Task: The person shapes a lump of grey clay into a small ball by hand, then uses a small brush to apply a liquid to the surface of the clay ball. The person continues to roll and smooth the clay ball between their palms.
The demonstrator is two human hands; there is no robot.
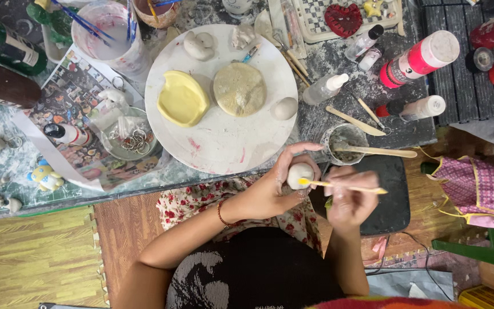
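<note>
My left hand (pixel 275 183) grips a small white clay ball (pixel 300 173) just below the edge of the round white board (pixel 218 143). In my right hand (pixel 350 197) is a thin yellow wooden modelling tool (pixel 344 186), held level with its tip touching the ball. On the board lie a yellow mould-like piece (pixel 182 98), a flat beige clay disc (pixel 239 89), a white clay egg (pixel 285 108) and white clay lumps (pixel 199 45).
A small pot (pixel 344 142) with a wooden stick (pixel 381 151) stands right of the board. Pink and white bottles (pixel 421 57), a clear dropper bottle (pixel 325 88), a water cup with brushes (pixel 110 34), a glass bowl of rings (pixel 132 137) and small figurines (pixel 46 176) crowd the table.
</note>
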